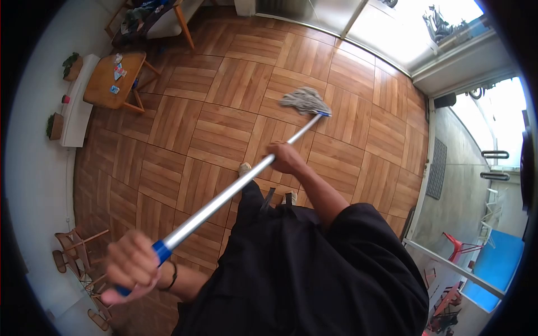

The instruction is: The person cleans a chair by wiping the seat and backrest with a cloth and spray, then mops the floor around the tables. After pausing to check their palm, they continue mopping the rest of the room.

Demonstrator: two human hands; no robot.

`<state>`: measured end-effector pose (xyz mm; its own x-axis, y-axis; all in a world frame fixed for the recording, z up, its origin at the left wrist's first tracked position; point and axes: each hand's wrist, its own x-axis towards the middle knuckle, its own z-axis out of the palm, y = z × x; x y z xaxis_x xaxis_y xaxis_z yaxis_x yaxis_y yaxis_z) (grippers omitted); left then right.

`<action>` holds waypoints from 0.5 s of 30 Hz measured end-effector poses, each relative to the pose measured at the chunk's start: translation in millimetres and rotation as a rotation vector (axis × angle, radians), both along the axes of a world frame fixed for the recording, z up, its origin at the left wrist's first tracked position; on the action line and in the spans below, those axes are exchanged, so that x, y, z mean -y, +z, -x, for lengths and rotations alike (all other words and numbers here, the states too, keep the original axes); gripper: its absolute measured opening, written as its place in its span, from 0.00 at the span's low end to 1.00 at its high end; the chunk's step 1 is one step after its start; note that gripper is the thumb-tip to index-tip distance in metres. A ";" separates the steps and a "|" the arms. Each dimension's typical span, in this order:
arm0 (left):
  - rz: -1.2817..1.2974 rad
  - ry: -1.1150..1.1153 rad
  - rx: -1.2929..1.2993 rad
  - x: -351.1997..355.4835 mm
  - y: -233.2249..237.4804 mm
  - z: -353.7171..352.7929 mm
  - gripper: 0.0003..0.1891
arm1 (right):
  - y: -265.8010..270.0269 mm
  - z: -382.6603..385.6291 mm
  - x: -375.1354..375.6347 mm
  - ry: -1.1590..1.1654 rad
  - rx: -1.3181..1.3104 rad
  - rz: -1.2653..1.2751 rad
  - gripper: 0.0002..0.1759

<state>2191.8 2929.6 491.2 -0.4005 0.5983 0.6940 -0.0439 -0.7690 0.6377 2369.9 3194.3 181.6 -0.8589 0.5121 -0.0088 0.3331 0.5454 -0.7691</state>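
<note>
A mop with a silver handle [218, 200] slants across the view from lower left to upper middle. My left hand [131, 263], with a dark band on its wrist, is wrapped round the blue grip at the handle's top end. Further down the pole my right hand [283, 157] is closed around it. The grey string mop head [305, 101] lies spread on the wood-patterned floor [224, 131], joined to the pole by a blue socket. Both of my feet show partly beneath the pole and my dark clothing.
A small wooden table [115, 84] with small items on it stands at the left, beside a white wall shelf [78, 106] with plants. A wooden-framed seat [162, 25] is at the upper left, chairs [75, 249] at the lower left. Glass doors and a blue table [496, 269] are at the right.
</note>
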 end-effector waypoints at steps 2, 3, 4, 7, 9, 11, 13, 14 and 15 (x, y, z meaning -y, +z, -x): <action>0.014 -0.164 0.015 -30.8 -17.0 -32.4 0.29 | -5.5 -66.1 -16.1 -0.116 0.057 -0.029 0.14; 0.019 -0.234 0.033 -45.1 -26.5 -50.2 0.29 | -19.1 -100.2 -23.8 -0.163 0.057 -0.064 0.15; 0.038 -0.329 0.048 -59.1 -35.9 -67.8 0.28 | -25.7 -135.1 -29.0 -0.219 0.104 -0.118 0.15; 0.111 -0.544 0.107 -96.3 -65.0 -121.6 0.25 | -35.3 -234.8 -39.4 -0.356 0.168 -0.187 0.16; 0.202 -0.639 0.193 -113.4 -74.3 -155.8 0.22 | -51.1 -297.2 -36.6 -0.400 0.213 -0.239 0.16; 0.326 -0.705 0.219 -123.6 -78.7 -179.8 0.21 | -58.7 -345.7 -18.2 -0.527 0.275 -0.210 0.17; 0.405 -0.769 0.201 -130.5 -87.1 -198.2 0.20 | -82.1 -389.2 5.8 -0.596 0.284 -0.268 0.17; 0.443 -0.802 0.193 -131.6 -90.9 -203.2 0.20 | -83.0 -401.9 20.5 -0.613 0.303 -0.272 0.17; 0.468 -0.842 0.171 -130.2 -93.7 -205.2 0.20 | -82.8 -411.3 36.5 -0.632 0.324 -0.277 0.18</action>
<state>2397.0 3059.8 397.4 0.2108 0.9349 0.2857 -0.5828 -0.1144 0.8045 2781.2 3157.8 98.8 -0.3778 0.9258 -0.0103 0.8320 0.3346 -0.4425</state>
